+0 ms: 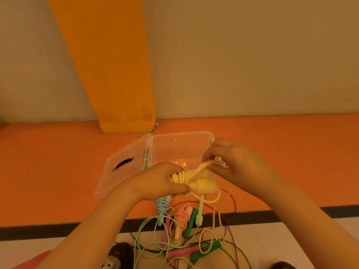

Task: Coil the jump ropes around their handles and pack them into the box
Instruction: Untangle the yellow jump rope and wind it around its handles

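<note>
Left hand (161, 181) grips yellow jump rope handles (200, 181), cord coiled round them. Right hand (231, 160) pinches yellow cord, pulled taut. Bundle above near edge of open clear box (174, 148). Loose ropes (174, 230) on floor, near side.

Gym-like hall: orange line-marked floor (58, 162)

You face a beige wall (252, 55) with a broad orange band (108, 65). Orange floor (58, 171) meets it, then a black stripe (58, 230), then pale flooring (301, 241)
</note>
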{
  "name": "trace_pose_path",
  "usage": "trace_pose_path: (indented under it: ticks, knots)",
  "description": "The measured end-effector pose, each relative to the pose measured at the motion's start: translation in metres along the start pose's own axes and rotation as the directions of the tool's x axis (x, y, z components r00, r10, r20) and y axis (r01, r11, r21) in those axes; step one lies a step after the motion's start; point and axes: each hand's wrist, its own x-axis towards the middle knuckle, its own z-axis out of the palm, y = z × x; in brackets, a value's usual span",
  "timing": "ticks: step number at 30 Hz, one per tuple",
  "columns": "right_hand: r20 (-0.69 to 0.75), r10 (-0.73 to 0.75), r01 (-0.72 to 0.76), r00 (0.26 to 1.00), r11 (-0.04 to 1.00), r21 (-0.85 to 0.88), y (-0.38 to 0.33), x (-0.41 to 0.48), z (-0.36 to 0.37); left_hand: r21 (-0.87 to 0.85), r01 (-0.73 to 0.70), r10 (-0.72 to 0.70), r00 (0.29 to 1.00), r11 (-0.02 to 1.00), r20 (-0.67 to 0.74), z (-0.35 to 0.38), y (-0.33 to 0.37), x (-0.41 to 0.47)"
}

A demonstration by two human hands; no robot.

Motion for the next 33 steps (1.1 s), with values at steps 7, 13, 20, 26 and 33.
trace_pose_path:
  ticks: [7, 13, 20, 26, 33]
  knots:
    - [0.012, 0.038, -0.040, 0.999, 0.959, 0.279, 0.005, 0.002, 0.009, 0.063, -0.071, 0.068, 0.996, 0.995, 0.053, 0.006, 0.006, -0.002]
    - [0.191, 0.236, -0.301, 0.953, 0.656, 0.692, 0.001, -0.001, -0.003, -0.188, -0.143, 0.132, 0.989, 0.972, -0.070, 0.000, 0.009, -0.007]
    - [0.183, 0.209, -0.248, 0.961, 0.347, 0.904, -0.003, -0.001, -0.004, -0.483, -0.296, 0.215, 0.952, 0.824, -0.218, -0.002, 0.005, -0.004]
    - [0.168, 0.199, -0.233, 0.965, 0.372, 0.898, -0.012, 0.002, 0.007, -0.557, -0.351, 0.184, 0.924, 0.753, -0.334, 0.002, 0.003, 0.002]
    - [0.147, 0.203, -0.228, 0.968, 0.468, 0.854, -0.024, 0.003, 0.014, -0.592, -0.349, 0.102, 0.907, 0.727, -0.409, 0.010, 0.011, 0.005]
